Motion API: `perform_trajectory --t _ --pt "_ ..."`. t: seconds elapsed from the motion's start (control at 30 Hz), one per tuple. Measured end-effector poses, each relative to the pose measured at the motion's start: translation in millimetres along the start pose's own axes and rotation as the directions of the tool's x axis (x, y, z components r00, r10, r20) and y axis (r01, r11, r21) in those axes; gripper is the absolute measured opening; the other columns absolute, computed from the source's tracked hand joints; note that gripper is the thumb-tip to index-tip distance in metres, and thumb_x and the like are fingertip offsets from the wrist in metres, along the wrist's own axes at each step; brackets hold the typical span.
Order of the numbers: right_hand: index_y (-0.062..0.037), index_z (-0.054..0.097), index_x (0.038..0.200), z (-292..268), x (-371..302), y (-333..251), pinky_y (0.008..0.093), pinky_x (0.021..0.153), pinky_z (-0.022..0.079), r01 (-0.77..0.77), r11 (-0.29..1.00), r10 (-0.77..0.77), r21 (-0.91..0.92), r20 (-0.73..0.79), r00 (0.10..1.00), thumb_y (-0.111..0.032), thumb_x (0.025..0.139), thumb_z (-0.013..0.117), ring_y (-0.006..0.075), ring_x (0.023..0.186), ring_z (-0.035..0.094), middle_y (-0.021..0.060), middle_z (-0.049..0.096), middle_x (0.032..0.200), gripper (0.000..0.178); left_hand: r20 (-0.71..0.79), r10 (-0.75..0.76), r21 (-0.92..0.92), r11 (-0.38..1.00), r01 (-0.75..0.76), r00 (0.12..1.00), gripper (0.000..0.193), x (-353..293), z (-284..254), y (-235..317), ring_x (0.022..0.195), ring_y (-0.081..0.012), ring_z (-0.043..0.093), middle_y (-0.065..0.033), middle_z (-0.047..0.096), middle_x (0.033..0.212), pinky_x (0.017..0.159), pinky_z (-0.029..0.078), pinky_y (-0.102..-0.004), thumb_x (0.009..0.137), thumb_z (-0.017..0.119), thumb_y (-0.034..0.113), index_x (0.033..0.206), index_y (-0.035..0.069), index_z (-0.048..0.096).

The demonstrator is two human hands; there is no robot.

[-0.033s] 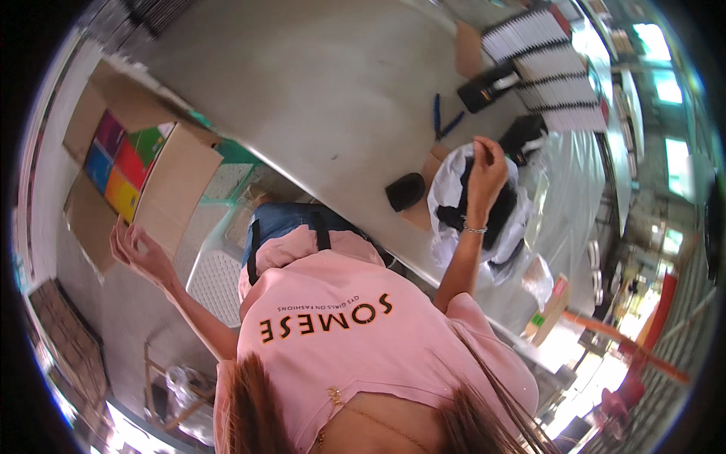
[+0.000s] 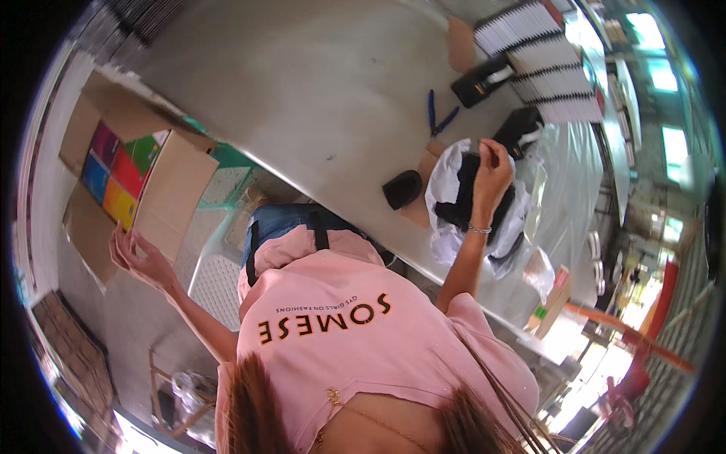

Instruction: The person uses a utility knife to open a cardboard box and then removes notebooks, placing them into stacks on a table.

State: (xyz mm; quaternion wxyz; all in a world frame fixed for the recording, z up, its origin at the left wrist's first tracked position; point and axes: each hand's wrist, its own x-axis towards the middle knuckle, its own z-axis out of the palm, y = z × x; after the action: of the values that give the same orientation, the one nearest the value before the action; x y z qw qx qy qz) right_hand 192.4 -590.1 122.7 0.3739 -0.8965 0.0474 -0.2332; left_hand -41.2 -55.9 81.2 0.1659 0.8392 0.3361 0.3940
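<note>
Right hand: mine (image 2: 493,178), right of centre, raised over the bag; fingertips drawn together in a pinch. Cannot tell whether anything thin sits between them.
Left hand: mine (image 2: 142,257), at the left of the frame; fingers loosely curled and parted, nothing seen in the grasp.
White plastic bag (image 2: 440,181): right of centre, on the grey table (image 2: 302,98), mouth open. Long axis slopes from its top toward lower right.
Black contents (image 2: 452,212): inside the bag, showing mostly left of my right wrist. Kind not clear.
Key relation: bag lies under and around my right hand in the view, contents below and to the left of the pinched fingertips. Right hand is by far the nearer; left is well apart, across the frame.
Open carton (image 2: 170,185): left of frame, just above my left fingertips; contact with its flap cannot be judged.
Coloured packs (image 2: 130,172): inside the carton, purple and green uppermost, yellow nearest my left hand.
Rounded black piece (image 2: 402,189): on the table, just left of the bag.
Blue-handled tool (image 2: 434,117): above the bag, handles splayed upward.
</note>
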Motion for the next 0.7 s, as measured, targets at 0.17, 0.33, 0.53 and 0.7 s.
perform_trajectory --t 0.17,0.33,0.53,0.7 --pt "-0.0005 0.068 0.092 -56.5 -22.6 17.6 0.0269 0.066 0.05 -0.181 0.98 0.166 -0.082 -0.161 0.973 -0.007 0.086 0.064 0.015 0.073 0.063 0.008 0.068 0.082 0.01 0.187 0.348 -0.308 0.909 -0.281 0.919 0.022 19.9 81.4 52.9 0.096 -0.022 0.06 -0.008 0.063 0.108 0.082 0.048 -0.0308 0.091 0.061 0.012 0.112 0.005 0.063" --pt "-0.0011 0.069 0.092 -69.5 -52.6 21.0 0.0242 0.057 0.047 -0.346 0.937 0.327 -0.053 -0.216 0.92 -0.007 0.086 0.065 0.0102 0.063 0.057 0.0048 0.066 0.078 0.009 0.498 0.596 -0.729 0.681 -0.067 0.631 0.025 -37.5 182.2 219.0 0.105 -0.024 0.058 -0.0092 0.056 0.116 0.086 0.05 -0.0356 0.086 0.062 0.001 0.108 0.012 0.064" --pt "-0.0013 0.069 0.092 -121.6 -121.2 60.4 0.0226 0.052 0.042 -0.38 0.923 0.313 -0.062 -0.452 0.835 -0.007 0.088 0.062 0.0077 0.061 0.054 0.0049 0.067 0.081 0.01 0.286 0.932 -0.908 0.337 -0.25 0.221 0.036 -124.1 260.1 340.1 0.119 -0.0301 0.048 -0.0134 0.048 0.126 0.096 0.043 -0.0413 0.085 0.051 0.001 0.119 0.012 0.056" --pt "-0.0024 0.066 0.097 -146.0 -185.8 127.1 0.0213 0.056 0.041 -0.585 0.762 0.623 0.277 -0.557 0.549 -0.004 0.093 0.048 0.0055 0.061 0.048 -0.0006 0.056 0.073 0.019 0.316 0.948 -0.866 0.305 -0.397 0.038 0.045 -162.5 304.6 375.0 0.127 -0.0319 0.042 -0.0132 0.047 0.133 0.105 0.034 -0.0441 0.084 0.046 -0.003 0.127 0.009 0.049"
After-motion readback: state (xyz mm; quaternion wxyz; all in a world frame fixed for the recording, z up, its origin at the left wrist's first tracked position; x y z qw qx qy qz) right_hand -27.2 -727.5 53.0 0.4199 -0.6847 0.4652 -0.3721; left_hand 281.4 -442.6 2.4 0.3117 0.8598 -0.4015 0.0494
